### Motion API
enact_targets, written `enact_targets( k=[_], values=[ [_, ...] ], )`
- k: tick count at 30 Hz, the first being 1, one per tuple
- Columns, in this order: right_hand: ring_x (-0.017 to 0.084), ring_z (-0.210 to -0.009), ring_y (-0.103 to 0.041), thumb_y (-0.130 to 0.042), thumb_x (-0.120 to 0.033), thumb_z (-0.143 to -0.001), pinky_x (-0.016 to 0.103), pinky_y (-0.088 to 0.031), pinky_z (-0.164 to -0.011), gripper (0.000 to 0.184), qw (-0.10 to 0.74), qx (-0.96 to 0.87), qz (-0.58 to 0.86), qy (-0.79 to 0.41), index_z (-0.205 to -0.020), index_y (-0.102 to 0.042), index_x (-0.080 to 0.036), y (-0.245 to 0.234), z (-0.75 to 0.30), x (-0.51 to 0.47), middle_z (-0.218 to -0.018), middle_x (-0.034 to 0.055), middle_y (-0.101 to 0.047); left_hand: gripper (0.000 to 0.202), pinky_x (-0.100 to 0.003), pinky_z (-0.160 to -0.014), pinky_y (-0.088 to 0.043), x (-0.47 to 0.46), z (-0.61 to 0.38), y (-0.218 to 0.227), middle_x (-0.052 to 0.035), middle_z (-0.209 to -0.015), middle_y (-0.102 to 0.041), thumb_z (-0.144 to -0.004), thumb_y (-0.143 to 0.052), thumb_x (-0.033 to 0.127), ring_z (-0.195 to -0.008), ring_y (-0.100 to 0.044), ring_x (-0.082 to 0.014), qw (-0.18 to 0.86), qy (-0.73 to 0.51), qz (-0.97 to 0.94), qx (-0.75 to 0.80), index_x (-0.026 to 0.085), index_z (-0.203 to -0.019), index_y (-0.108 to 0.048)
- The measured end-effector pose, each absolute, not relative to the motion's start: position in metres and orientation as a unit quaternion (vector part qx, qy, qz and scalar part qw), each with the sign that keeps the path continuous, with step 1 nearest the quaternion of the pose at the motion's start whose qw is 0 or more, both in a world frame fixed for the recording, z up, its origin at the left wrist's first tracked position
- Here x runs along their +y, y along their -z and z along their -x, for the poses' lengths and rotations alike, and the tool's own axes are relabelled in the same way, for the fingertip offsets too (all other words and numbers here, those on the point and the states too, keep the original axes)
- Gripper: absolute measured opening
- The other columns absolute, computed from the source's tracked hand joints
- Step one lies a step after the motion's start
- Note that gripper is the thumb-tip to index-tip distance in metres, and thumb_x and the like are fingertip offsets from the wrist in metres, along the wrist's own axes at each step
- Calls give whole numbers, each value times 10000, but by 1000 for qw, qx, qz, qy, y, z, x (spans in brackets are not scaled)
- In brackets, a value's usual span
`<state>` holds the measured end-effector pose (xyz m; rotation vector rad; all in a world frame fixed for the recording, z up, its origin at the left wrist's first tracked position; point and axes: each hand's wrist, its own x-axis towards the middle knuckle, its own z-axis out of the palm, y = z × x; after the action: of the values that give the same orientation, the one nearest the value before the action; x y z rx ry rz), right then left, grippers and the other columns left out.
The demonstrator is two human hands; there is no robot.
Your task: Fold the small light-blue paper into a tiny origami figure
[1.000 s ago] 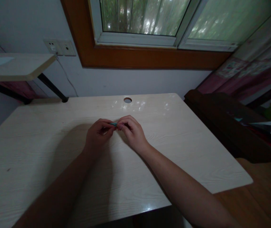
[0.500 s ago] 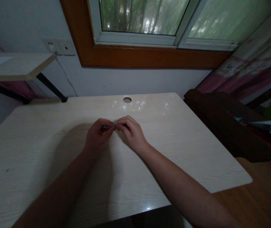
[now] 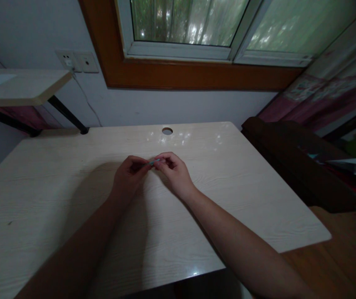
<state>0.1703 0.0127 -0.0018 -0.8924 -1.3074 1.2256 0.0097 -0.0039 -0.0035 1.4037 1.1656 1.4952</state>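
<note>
A small, thin teal object (image 3: 154, 161) spans the gap between my two hands over the middle of the desk; its kind is too small to make out. My left hand (image 3: 130, 175) pinches its left end between thumb and fingers. From the other side, the thumb and fingertips of my right hand (image 3: 173, 169) close on its right end. The fingers cover much of the object. Both hands are close together just above the pale wood-grain desk (image 3: 227, 199), with a shadow falling to the left.
A round cable hole (image 3: 167, 131) lies near the desk's back edge. At the left stands a raised shelf (image 3: 25, 89) on black legs. Wall sockets (image 3: 77, 62) with a white cord are behind it. Dark furniture (image 3: 290, 162) holding assorted items stands beyond the right edge.
My right hand has shifted slightly and its fingers have opened a little, so more of the teal object shows, now tilted up to the right. My left hand has barely moved.
</note>
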Motion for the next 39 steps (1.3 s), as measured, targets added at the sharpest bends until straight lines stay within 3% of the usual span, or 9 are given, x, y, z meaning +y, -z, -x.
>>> enact_targets(
  k=[5,12,25,39],
  values=[
    [130,-695,-605,-727,-316,-784,276,-502,-675,177,544,-549,372,-514,-909,-662,-208,2,-171,14,-753,-6,-636,278,-287,-749,-571,-2,-9,4,-13,-800,-702,-706,-821,351,-754,-692,-149,412,-561,-547,464,180,-843,-651],
    [130,-673,-620,-729,-320,-780,280,-513,-667,183,533,-546,365,-533,-907,-661,-207,0,-172,15,-737,-10,-643,286,-397,-798,-606,1,-8,6,-47,-823,-729,-761,-765,406,-764,-723,-192,495,-550,-512,436,164,-860,-649],
    [144,-824,-649,-752,-312,-742,331,-540,-845,278,525,-530,342,-572,-985,-647,-230,4,-172,17,-869,8,-682,242,-288,-717,-563,-1,-6,8,-13,-785,-696,-736,-790,369,-727,-675,-152,397,-563,-556,465,191,-837,-663],
    [129,-714,-626,-704,-283,-770,294,-526,-721,160,524,-561,378,-518,-899,-656,-201,9,-173,17,-782,1,-668,221,-270,-665,-533,-2,-5,7,-27,-790,-747,-785,-725,422,-701,-678,-172,352,-478,-625,508,211,-851,-738]
  ],
)
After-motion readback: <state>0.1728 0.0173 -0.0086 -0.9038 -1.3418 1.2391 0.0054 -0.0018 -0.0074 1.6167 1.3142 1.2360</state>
